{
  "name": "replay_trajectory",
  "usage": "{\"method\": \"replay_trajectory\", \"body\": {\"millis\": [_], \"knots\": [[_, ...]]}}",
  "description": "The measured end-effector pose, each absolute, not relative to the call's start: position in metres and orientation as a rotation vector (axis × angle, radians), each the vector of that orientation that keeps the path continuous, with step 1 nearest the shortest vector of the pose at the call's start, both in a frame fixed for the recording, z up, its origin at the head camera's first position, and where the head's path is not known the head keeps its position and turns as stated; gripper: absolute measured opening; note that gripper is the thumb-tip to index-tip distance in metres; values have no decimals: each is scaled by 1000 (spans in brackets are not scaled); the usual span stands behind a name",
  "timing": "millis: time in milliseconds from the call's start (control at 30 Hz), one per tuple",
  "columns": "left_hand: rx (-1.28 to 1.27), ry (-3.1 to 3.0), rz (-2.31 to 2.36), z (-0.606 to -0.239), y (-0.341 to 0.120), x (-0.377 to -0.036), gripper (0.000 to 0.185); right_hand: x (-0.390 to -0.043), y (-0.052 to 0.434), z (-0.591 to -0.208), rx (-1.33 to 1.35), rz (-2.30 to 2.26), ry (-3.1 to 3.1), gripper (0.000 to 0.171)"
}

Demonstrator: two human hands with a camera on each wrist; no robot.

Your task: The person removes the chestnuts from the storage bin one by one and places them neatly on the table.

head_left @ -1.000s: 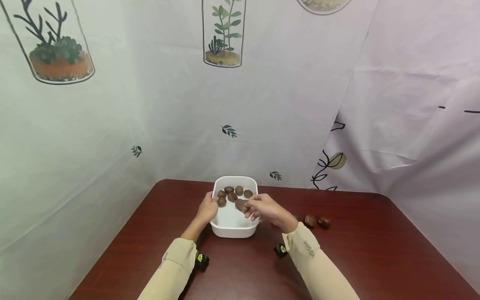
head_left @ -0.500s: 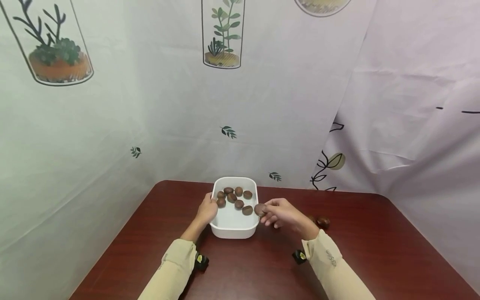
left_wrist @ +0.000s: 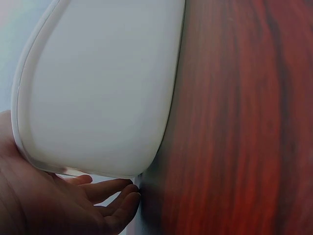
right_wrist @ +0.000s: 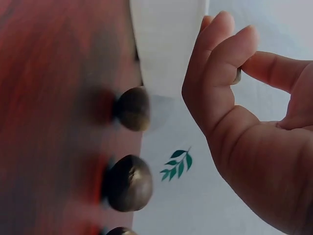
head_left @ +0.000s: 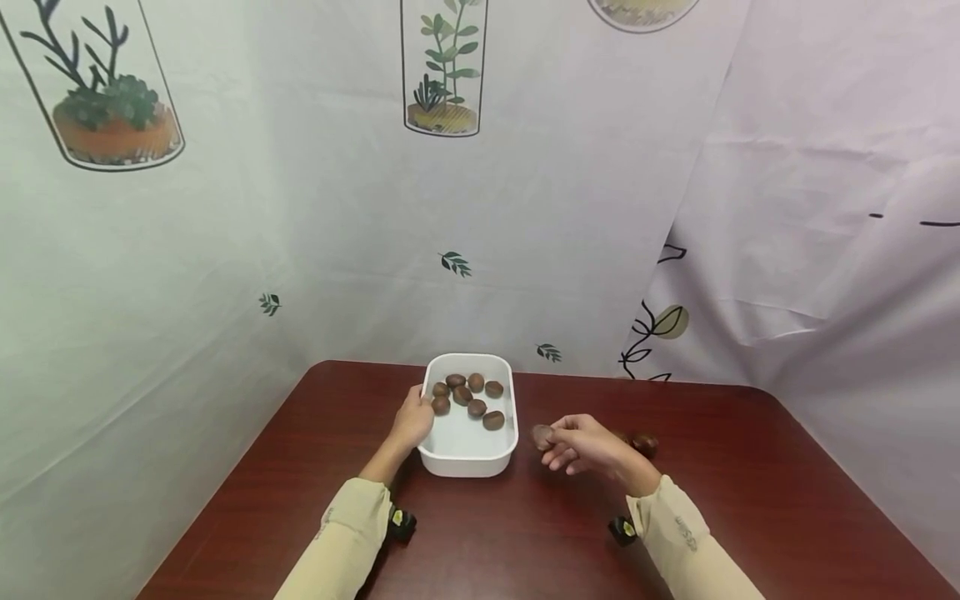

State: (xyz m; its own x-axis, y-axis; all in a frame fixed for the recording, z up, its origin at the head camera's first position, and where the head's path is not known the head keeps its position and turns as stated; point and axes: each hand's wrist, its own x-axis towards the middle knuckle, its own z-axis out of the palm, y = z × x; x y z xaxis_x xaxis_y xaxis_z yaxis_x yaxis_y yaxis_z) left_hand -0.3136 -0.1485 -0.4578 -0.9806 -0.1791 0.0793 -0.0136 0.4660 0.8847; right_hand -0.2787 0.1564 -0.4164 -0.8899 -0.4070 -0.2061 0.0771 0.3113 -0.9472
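"So, where is the held chestnut (head_left: 542,437)?"

"At the fingertips of the right hand (head_left: 581,443), pinched between thumb and bent fingers, the gap just filled by it. It is near the white tub's (head_left: 465,446) right side, apart from it; the right wrist view shows only a sliver."

"And the left hand (head_left: 412,418)?"

"Thumb at the rim, fingers partly bent at the outer wall, holding the tub's left side. Eight chestnuts (head_left: 476,408) lie inside; three loose ones (right_wrist: 129,183) show on the bench (head_left: 480,533) in the right wrist view."

"Any writing?"

"Dark lettering on both cream sleeves (head_left: 686,533), too small to read surely."
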Motion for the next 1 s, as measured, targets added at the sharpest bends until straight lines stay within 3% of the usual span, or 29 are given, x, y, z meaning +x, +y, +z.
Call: {"method": "replay_trajectory", "body": {"millis": [1000], "knots": [[157,-2546,-1539,-460,-149,-316,46,-276,168,-450,-206,-1465,2153,11]]}}
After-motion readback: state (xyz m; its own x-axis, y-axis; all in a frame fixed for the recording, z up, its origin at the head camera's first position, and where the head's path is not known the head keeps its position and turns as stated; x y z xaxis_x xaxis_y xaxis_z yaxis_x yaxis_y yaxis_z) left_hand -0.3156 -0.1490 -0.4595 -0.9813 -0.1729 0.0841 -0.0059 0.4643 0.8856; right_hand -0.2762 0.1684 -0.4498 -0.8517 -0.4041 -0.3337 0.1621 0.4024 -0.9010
